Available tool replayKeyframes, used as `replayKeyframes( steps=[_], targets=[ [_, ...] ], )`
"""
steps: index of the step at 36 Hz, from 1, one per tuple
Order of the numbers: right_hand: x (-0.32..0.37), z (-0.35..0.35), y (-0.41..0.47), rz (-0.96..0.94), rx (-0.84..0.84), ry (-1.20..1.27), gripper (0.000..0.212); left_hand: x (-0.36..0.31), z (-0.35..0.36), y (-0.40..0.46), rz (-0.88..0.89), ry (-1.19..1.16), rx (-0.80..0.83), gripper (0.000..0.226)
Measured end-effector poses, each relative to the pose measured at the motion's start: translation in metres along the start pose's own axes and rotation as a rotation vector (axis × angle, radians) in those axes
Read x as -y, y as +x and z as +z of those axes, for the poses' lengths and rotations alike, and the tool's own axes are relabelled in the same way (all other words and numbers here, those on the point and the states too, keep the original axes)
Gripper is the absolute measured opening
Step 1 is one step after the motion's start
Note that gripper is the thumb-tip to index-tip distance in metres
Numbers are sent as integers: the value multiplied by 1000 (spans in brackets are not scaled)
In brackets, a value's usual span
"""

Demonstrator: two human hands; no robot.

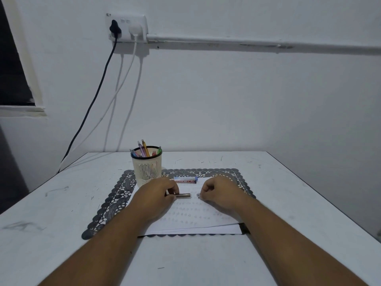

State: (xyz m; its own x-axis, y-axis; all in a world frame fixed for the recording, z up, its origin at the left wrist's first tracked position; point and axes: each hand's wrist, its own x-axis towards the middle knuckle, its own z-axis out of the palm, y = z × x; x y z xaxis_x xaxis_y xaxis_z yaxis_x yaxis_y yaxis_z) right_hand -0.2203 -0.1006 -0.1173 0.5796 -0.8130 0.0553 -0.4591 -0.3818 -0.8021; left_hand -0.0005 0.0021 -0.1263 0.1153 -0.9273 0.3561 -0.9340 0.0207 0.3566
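Left hand (156,193) gripping pen barrel (183,195), right hand (218,193) pinching cap (198,195), just apart

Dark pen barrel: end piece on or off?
Off: left hand grips the dark cylindrical barrel; right hand pinches the small pale end piece, a clear gap between them.
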Motion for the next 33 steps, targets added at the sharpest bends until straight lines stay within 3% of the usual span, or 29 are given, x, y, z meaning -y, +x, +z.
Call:
replayKeyframes(
  steps=[4, 13, 23, 26, 30, 33],
  targets=[
    [2, 3, 5, -35, -12, -193, 14, 0, -1, -1, 28, -17, 34, 8],
    [-1, -2, 1, -37, -91, 37, 10, 0, 4, 1, 89, -41, 90, 11],
    [16, -20, 25, -68, -271, -46, 21, 0, 1, -1, 45, -112, 75, 8],
    [31, -14, 42, -64, -234, -131, 8, -2, -1, -2, 37, -123, 64, 5],
    [37, -1, 67, -25, -133, -260, 29, -5, -4, -3, 39, -120, 3, 3],
    [27, 17, 76, 38, -150, -269, 20, -4, -4, -3, 39, -149, -44, 4]
  ],
)
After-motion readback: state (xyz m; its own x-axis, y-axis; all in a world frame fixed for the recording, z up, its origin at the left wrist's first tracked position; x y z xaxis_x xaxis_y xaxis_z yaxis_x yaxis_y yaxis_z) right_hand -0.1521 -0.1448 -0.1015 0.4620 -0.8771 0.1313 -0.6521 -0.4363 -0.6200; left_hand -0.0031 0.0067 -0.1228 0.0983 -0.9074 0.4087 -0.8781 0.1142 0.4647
